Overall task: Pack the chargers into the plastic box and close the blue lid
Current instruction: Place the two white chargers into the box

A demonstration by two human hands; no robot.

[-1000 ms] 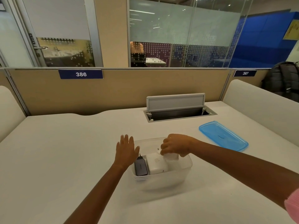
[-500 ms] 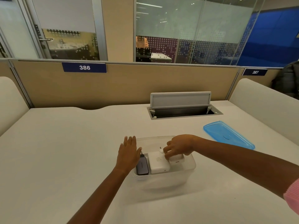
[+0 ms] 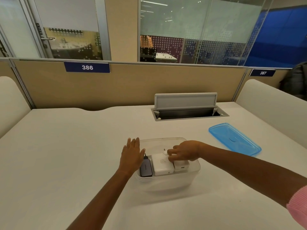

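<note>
A clear plastic box (image 3: 167, 181) stands on the white desk. Inside, side by side, are a dark grey charger (image 3: 145, 168), a large white charger (image 3: 162, 165) and a smaller white charger (image 3: 181, 165). My left hand (image 3: 132, 156) lies flat with fingers apart against the box's left rim, holding nothing. My right hand (image 3: 184, 152) reaches into the box, fingers pinched on the small white charger's top by the large charger's plug. The blue lid (image 3: 234, 139) lies flat on the desk to the right, apart from the box.
An open cable hatch (image 3: 187, 113) with a raised grey flap sits in the desk behind the box. A tan partition (image 3: 132, 85) closes the back, cream side panels (image 3: 272, 107) flank the desk. A dark backpack (image 3: 297, 80) is at far right.
The small white charger has gone down into the box beside the large white one, with my right hand lowering on it. My left hand has stayed at the box's left rim.
</note>
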